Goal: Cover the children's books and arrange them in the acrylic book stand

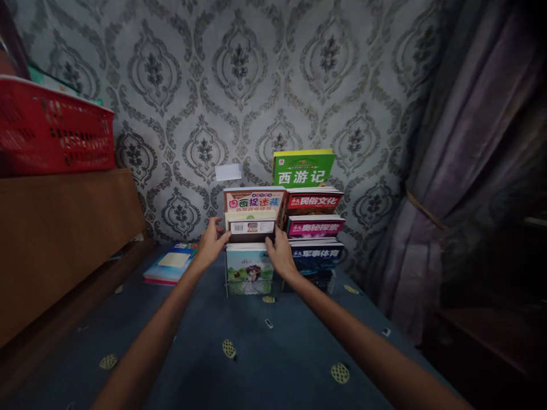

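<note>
A dark book with a white barcode strip (252, 227) stands upright in the left row of a book rack. My right hand (281, 253) grips its right edge, thumb in front and fingers partly hidden behind. At its left edge is my left hand (210, 245), thumb tip against the book and other fingers apart. In front stands a picture book with a cartoon girl (250, 272). Behind rises a taller, colourful picture book (254, 199). The right row holds a green book (303, 169), a red book (315, 201), a pink book (316, 226) and a dark blue book (316, 256).
Flat on the blue patterned cloth (273, 364) at left lies a small stack of books (173, 263). A red basket (60, 131) sits on a brown wooden piece (68, 239). A curtain (444, 171) hangs at right, and a patterned wall (239, 85) stands behind.
</note>
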`<state>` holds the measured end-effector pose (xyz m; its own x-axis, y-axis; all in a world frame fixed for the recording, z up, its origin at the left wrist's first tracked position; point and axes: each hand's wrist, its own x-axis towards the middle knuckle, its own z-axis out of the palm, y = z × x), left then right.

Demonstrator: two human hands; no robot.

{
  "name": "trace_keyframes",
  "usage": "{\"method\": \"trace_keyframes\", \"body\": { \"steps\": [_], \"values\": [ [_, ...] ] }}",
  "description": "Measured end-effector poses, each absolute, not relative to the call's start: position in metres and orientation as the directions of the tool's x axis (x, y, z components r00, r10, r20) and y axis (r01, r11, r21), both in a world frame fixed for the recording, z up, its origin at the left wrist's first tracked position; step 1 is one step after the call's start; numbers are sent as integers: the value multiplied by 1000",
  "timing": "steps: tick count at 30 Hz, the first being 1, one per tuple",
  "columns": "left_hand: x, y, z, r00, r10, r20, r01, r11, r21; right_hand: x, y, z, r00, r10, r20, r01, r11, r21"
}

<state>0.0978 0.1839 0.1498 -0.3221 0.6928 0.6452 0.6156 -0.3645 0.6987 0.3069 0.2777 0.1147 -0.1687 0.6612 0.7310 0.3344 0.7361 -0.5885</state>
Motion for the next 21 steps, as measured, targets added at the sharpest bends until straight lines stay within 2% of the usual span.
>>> {"method": "trace_keyframes", "body": {
  "steps": [8, 12, 21],
  "values": [
    [117, 164, 132, -399, 673, 622, 529, -385, 756, 302, 277, 109, -127, 651, 748, 324, 740, -589],
    [141, 150, 117, -418, 639, 646, 507, -427, 749, 303, 267, 105, -112, 680, 724, 257, 724, -640],
    [176, 141, 92, -462, 654, 599, 572, -297, 765, 305, 248, 102, -50, 783, 620, 76, 622, -779]
  ]
}}
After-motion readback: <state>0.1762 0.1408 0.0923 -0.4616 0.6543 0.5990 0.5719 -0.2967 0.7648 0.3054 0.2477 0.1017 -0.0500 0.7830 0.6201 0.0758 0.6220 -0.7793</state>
